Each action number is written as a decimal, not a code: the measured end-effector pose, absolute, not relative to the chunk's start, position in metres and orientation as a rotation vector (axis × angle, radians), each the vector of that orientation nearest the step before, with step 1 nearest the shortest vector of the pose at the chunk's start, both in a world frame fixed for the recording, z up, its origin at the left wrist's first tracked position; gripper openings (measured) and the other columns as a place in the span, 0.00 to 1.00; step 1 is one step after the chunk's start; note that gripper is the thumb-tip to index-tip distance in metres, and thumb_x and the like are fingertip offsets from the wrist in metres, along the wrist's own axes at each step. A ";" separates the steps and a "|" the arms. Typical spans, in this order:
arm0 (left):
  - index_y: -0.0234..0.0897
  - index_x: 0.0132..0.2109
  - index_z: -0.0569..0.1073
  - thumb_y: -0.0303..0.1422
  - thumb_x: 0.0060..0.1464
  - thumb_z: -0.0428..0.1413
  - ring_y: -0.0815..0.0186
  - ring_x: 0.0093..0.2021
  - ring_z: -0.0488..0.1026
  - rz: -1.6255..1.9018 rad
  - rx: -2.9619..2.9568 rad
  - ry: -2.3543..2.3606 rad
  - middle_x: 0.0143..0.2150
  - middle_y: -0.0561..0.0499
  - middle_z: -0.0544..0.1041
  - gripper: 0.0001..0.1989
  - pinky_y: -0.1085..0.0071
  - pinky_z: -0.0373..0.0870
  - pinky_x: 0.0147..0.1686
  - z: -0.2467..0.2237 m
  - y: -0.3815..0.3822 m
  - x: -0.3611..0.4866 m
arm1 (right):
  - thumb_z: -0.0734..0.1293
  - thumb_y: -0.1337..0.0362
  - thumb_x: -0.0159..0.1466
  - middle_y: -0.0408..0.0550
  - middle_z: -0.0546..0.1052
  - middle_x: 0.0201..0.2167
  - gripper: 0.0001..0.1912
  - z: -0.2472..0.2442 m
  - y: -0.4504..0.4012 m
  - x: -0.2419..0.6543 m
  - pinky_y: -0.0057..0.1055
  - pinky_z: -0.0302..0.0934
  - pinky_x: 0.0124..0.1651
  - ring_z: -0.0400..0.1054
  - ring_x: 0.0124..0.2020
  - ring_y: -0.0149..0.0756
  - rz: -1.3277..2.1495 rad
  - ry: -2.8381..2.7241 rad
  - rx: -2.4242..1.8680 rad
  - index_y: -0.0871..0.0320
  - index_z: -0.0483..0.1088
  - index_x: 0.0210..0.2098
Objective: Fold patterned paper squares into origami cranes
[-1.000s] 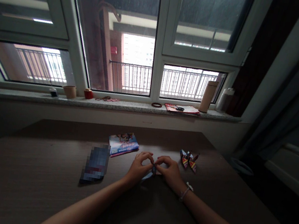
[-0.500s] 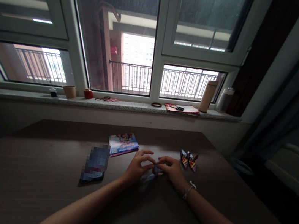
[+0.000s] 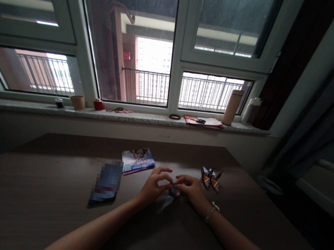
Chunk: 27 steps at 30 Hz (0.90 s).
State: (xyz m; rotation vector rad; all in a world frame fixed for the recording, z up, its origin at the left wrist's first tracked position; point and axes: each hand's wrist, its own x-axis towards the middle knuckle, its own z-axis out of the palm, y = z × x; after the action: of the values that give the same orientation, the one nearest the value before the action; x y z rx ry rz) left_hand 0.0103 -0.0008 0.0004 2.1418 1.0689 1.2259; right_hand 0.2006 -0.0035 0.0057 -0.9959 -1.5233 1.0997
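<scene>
A small piece of folded blue patterned paper [image 3: 173,192] sits between my hands on the dark wood-grain table [image 3: 32,170], with a pale flap [image 3: 166,202] trailing toward me. My left hand [image 3: 152,187] and my right hand [image 3: 192,190] meet at its top edge, their fingertips pinching it. Part of the paper is hidden by my fingers. To the right of my right hand stand two multicoloured origami cranes [image 3: 210,178], not touching it.
A glossy printed booklet [image 3: 137,161] and a pixelated dark blue packet [image 3: 106,183] lie left of my hands. Behind the table, a stone windowsill [image 3: 155,119] holds a cup, a flask, a bottle, papers and small items. Curtains hang at the right.
My left fingers have stretched out from their arched shape. My wrists have shifted slightly, and the folded paper now sits a little further right and lower between my hands.
</scene>
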 end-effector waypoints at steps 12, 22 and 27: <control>0.40 0.31 0.78 0.26 0.50 0.63 0.55 0.57 0.67 1.205 1.996 1.049 0.54 0.47 0.72 0.04 0.57 0.60 0.59 -0.001 0.001 0.010 | 0.75 0.51 0.49 0.53 0.80 0.41 0.16 0.002 0.000 0.206 0.44 0.60 0.55 0.72 0.47 0.48 1.100 -1.599 -0.959 0.56 0.79 0.29; 0.39 0.30 0.78 0.29 0.47 0.64 0.55 0.58 0.67 1.211 1.869 0.973 0.54 0.45 0.71 0.03 0.59 0.59 0.60 -0.003 0.005 0.008 | 0.72 0.57 0.55 0.49 0.80 0.38 0.08 -0.005 0.004 0.208 0.42 0.56 0.58 0.69 0.52 0.45 0.952 -1.735 -0.866 0.54 0.79 0.31; 0.39 0.31 0.78 0.32 0.47 0.65 0.56 0.58 0.67 1.184 1.865 0.961 0.55 0.45 0.71 0.04 0.60 0.59 0.60 -0.004 0.006 0.008 | 0.71 0.58 0.57 0.49 0.78 0.39 0.07 -0.001 0.003 0.209 0.40 0.56 0.58 0.67 0.52 0.43 0.889 -1.805 -0.815 0.54 0.77 0.31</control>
State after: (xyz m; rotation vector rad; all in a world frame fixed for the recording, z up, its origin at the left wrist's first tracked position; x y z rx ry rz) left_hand 0.0080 0.0057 -0.0044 1.8650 0.9605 1.1843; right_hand 0.2090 0.0033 -0.0013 -0.8154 -1.8050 0.8885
